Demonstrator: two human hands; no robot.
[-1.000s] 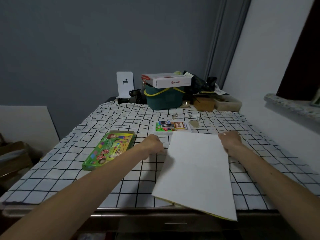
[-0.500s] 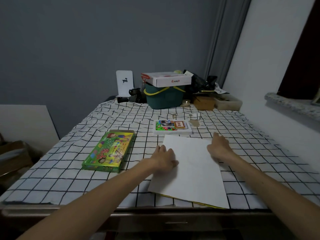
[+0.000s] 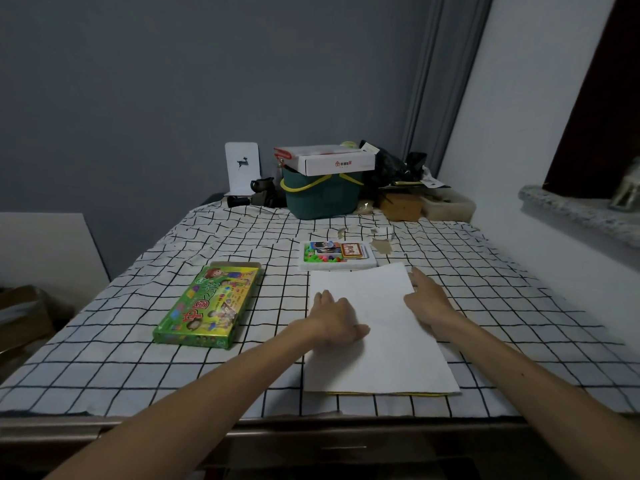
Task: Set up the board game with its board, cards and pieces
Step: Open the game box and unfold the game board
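Now, table (image 3: 104, 358): checked cloth lay under both forearms, nothing on it shifted except the board.
Board (image 3: 381, 358): a second earlier it was held tilted, its near edge hanging past the table edge. It now lay flat beneath both hands, white back up, a yellow edge showing at the near side, apparently folded.
Game box (image 3: 211, 306): sat well left of the left hand, unmoved.
Tray (image 3: 337, 256): cards and coloured pieces sat beyond both hands, just past the board's far edge, untouched.
Left hand (image 3: 337, 318): moved in from the far corner; palm down, fingers spread, pressing the board's left part, gripping nothing.
Right hand (image 3: 427, 303): flat at the board's right edge, fingers straight, gripping nothing.
Judgement: board placed but probably not unfolded; cards and pieces not yet laid out.
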